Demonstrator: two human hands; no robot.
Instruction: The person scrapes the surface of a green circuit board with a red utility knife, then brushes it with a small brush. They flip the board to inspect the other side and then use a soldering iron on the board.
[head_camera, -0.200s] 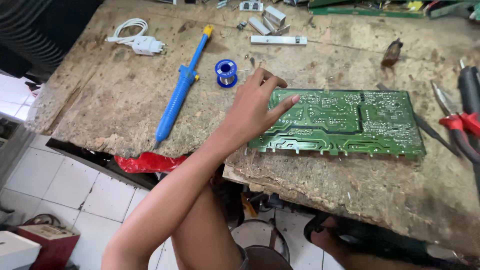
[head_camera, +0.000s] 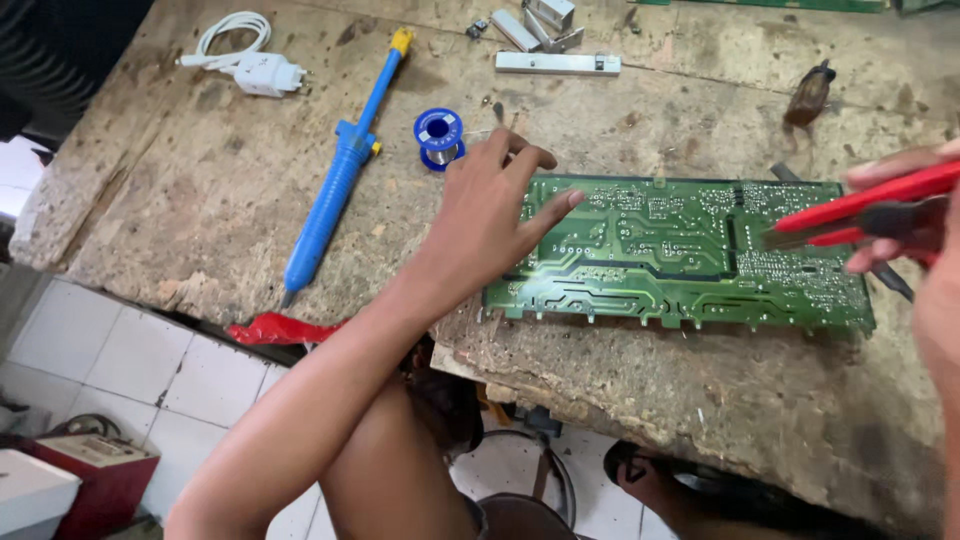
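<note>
The left hand (head_camera: 480, 215) is resting on the near-left end of a green circuit board (head_camera: 680, 255), fingers spread and pressing its solder side flat. The board is lying along the near edge of a worn wooden workbench (head_camera: 180, 190). At the right edge of the view, the right hand (head_camera: 905, 215) is closing its fingers around red-handled pliers (head_camera: 860, 205), which are hovering over the board's right end. Farther back, a blue desoldering pump (head_camera: 335, 180) is lying beside a blue solder spool (head_camera: 438, 135). Beyond them, a white charger (head_camera: 265, 72) and a metal bracket (head_camera: 557, 62) are sitting.
</note>
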